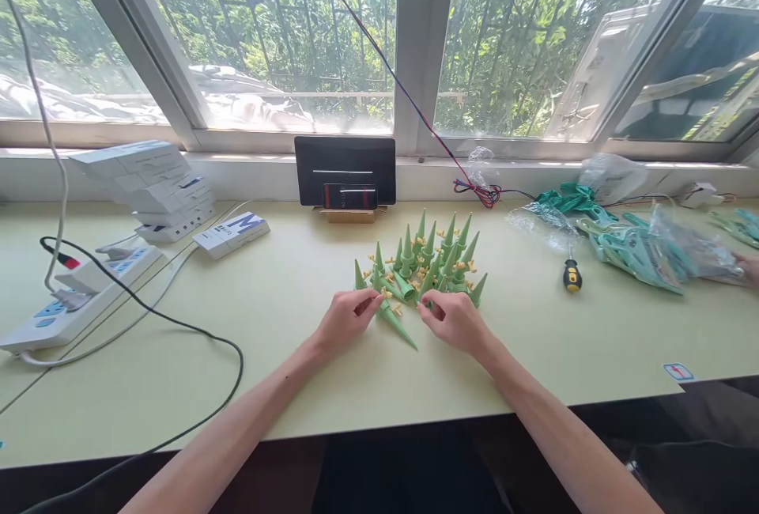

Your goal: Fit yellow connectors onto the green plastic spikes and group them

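Observation:
Green plastic cones point(406, 255) stand in a cluster on the table, with small yellow pieces point(473, 266) among and on them. My left hand point(349, 316) is at the cluster's near left side, thumb and fingers pinched together; whatever is between them is too small to make out. Just beside those fingertips, a green cone point(398, 326) lies on its side, its point toward me. My right hand point(456, 322) is at the near right side, also pinched, and its fingers hide what they hold, if anything. Another cone point(404, 286) lies tipped between the two hands.
Behind the cones, a tablet point(345, 162) and a phone point(349, 197) stand upright. White boxes point(160, 182), a power strip point(88, 292) and a black cable point(178, 323) lie left. A screwdriver point(572, 274) and bagged green parts point(634, 249) lie right; another person's hand point(748, 269) shows at the edge.

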The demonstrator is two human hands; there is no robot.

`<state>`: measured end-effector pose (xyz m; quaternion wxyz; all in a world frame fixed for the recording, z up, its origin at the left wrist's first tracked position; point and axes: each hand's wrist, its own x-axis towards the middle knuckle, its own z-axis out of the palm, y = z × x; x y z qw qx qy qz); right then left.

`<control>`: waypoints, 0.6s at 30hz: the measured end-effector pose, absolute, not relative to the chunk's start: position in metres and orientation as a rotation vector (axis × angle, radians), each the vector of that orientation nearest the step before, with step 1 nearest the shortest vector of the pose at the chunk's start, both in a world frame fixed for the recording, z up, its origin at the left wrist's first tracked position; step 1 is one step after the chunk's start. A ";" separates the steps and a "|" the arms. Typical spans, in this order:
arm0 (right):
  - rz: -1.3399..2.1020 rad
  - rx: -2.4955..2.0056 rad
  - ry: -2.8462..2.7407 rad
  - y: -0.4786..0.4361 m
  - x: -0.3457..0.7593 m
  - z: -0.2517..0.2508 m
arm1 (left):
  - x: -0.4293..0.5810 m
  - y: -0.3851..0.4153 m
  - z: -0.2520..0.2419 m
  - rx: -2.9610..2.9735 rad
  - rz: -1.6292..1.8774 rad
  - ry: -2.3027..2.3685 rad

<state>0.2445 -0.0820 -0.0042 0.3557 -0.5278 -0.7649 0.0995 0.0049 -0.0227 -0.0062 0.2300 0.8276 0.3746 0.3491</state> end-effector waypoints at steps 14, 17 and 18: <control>0.145 -1.585 -2.140 -0.080 0.248 -0.009 | 0.010 -0.029 -0.007 2.266 0.981 0.971; 0.138 -1.604 -2.159 -0.080 0.248 -0.009 | 0.011 -0.030 -0.007 2.261 0.981 0.968; 0.141 -1.607 -2.167 -0.080 0.248 -0.009 | 0.011 -0.030 -0.007 2.257 0.983 0.964</control>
